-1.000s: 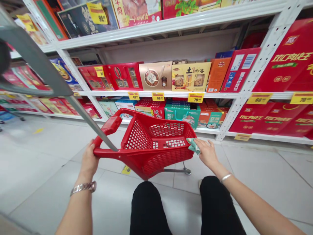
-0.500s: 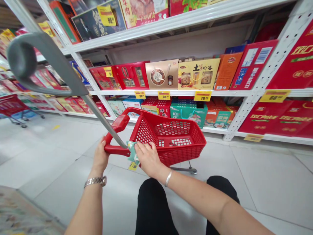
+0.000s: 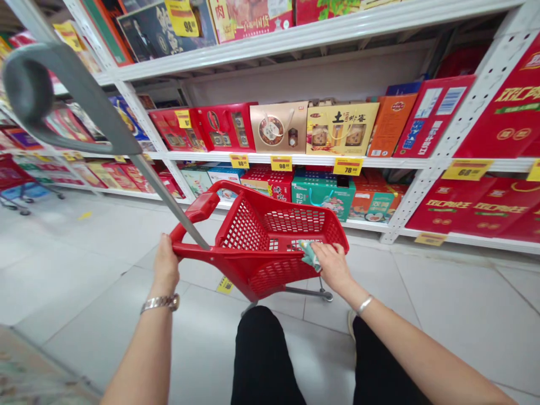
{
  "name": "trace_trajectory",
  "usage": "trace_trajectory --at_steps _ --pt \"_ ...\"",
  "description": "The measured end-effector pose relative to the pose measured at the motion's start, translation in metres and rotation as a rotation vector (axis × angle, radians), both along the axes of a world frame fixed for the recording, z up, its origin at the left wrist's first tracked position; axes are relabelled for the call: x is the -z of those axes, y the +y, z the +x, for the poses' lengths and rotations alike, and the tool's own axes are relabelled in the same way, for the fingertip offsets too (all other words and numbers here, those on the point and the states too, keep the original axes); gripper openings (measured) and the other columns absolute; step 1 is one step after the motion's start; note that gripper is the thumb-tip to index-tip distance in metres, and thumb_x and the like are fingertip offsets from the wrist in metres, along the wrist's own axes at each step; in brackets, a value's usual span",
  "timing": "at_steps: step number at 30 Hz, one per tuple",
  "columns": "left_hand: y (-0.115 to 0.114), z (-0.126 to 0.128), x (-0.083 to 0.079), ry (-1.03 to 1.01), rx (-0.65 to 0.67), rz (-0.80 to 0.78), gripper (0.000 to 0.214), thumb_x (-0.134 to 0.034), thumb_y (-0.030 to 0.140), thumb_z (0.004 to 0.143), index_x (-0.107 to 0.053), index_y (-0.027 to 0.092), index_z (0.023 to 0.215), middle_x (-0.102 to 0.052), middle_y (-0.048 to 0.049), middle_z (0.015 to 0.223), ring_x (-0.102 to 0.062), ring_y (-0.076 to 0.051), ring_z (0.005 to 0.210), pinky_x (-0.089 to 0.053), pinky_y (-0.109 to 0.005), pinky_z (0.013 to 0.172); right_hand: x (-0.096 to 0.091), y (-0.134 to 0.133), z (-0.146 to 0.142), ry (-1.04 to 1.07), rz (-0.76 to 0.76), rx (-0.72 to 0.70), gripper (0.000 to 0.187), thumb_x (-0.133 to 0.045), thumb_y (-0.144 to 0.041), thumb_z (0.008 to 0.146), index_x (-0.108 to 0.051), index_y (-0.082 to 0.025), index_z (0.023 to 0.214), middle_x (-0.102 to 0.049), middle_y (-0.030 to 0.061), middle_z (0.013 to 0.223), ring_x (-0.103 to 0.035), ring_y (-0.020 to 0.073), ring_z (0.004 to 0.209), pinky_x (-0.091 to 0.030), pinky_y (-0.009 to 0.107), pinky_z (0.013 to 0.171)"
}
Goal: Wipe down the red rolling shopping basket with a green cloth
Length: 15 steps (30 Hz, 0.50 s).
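In front of me stands a small red plastic shopping cart [image 3: 274, 275] with a latticed basket and a grey metal pole [image 3: 169, 197] at its handle end. My left hand [image 3: 166, 264] is closed round the left corner of the red handle frame; its fingertips are partly hidden. A light green patterned cloth [image 3: 310, 256] is gripped in my right hand [image 3: 333, 267], pressed on the near rim of the basket close to its right end. The bottom of the basket shows through the top, with nothing lying in it that I can make out.
Behind the cart rise white shelves [image 3: 295, 160] packed with boxed goods and yellow price tags. A large grey hooked handle [image 3: 84, 101] tops the pole at upper left. Another red cart [image 3: 12, 180] stands at far left. My knees [image 3: 264, 349] are close below the basket.
My right hand has slid the cloth rightward along the near rim, from the handle end towards the far right end. My left hand keeps its hold on the handle frame.
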<state>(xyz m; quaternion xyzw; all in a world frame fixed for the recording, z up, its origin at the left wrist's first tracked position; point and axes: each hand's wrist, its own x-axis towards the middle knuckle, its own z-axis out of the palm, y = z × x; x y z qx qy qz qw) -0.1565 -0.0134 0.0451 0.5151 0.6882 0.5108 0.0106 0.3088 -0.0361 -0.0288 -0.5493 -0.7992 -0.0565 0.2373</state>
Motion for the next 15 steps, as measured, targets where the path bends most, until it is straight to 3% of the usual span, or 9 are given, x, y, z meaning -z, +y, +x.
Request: trace_trajectory --at_steps 1,3,4,5,7,9,12,15 --pt "-0.006 0.013 0.004 -0.105 -0.058 -0.019 0.060 -0.012 0.048 0.105 -0.043 0.009 0.139 -0.071 -0.0231 0.119 -0.074 -0.025 0.097 -0.061 -0.049 0.084 0.003 0.001 0.011 0.007 0.024 0.020 0.062 -0.061 0.000 0.077 -0.062 -0.021 0.136 -0.071 0.0151 0.134 -0.064 0.0297 0.116 -0.035 0.048 0.106" --pt "-0.020 0.047 0.015 -0.245 -0.148 -0.029 0.067 -0.006 0.052 0.104 -0.032 0.008 0.149 -0.069 -0.0267 0.125 -0.075 -0.027 0.098 -0.060 -0.051 0.084 0.010 0.003 0.026 0.023 0.065 0.059 0.062 -0.057 0.000 0.077 -0.062 -0.022 0.135 -0.073 0.0136 0.131 -0.066 0.0294 0.114 -0.036 0.047 0.104" --pt "-0.027 0.067 0.021 -0.327 -0.179 -0.030 0.067 -0.016 0.055 0.104 -0.032 0.009 0.150 -0.067 -0.0275 0.129 -0.074 -0.028 0.104 -0.059 -0.051 0.089 0.013 0.004 0.031 0.031 0.078 0.076 0.063 -0.056 0.000 0.076 -0.062 -0.023 0.134 -0.073 0.0129 0.131 -0.066 0.0291 0.114 -0.036 0.047 0.104" --pt "-0.034 0.088 0.026 -0.521 -0.221 -0.027 0.069 -0.037 0.059 0.100 -0.035 0.011 0.150 -0.067 -0.0259 0.131 -0.072 -0.030 0.111 -0.056 -0.050 0.097 0.015 0.004 0.034 0.039 0.088 0.090 0.064 -0.055 0.000 0.075 -0.062 -0.024 0.134 -0.073 0.0121 0.130 -0.066 0.0289 0.114 -0.035 0.047 0.104" --pt "-0.041 0.126 0.031 -0.738 -0.159 -0.058 0.084 -0.073 0.053 0.084 -0.039 0.014 0.151 -0.067 -0.0228 0.133 -0.069 -0.029 0.118 -0.053 -0.045 0.103 0.017 0.004 0.035 0.049 0.102 0.109 0.064 -0.054 0.002 0.074 -0.062 -0.024 0.132 -0.074 0.0114 0.130 -0.066 0.0283 0.113 -0.035 0.046 0.104" --pt "-0.041 0.153 0.028 -0.819 -0.069 -0.037 0.085 -0.085 0.044 0.074 -0.048 0.015 0.144 -0.067 -0.0214 0.133 -0.069 -0.028 0.118 -0.052 -0.043 0.106 0.017 0.004 0.033 0.049 0.112 0.116 0.064 -0.053 0.002 0.073 -0.062 -0.022 0.131 -0.074 0.0117 0.129 -0.066 0.0280 0.112 -0.035 0.045 0.103" --pt "-0.033 0.163 0.015 -0.829 -0.136 -0.044 0.066 -0.084 0.051 0.072 -0.062 0.013 0.122 -0.069 -0.0205 0.126 -0.069 -0.029 0.114 -0.052 -0.045 0.105 0.018 0.003 0.033 0.046 0.112 0.121 0.062 -0.053 0.002 0.074 -0.063 -0.022 0.131 -0.074 0.0119 0.129 -0.065 0.0279 0.113 -0.034 0.045 0.103" --pt "-0.026 0.152 0.004 -0.780 -0.138 -0.072 0.054 -0.078 0.056 0.074 -0.067 0.015 0.107 -0.072 -0.0167 0.114 -0.069 -0.030 0.110 -0.053 -0.046 0.102 0.017 0.004 0.033 0.056 0.100 0.137 0.061 -0.052 0.003 0.076 -0.065 -0.022 0.130 -0.074 0.0110 0.129 -0.065 0.0276 0.113 -0.034 0.045 0.103"
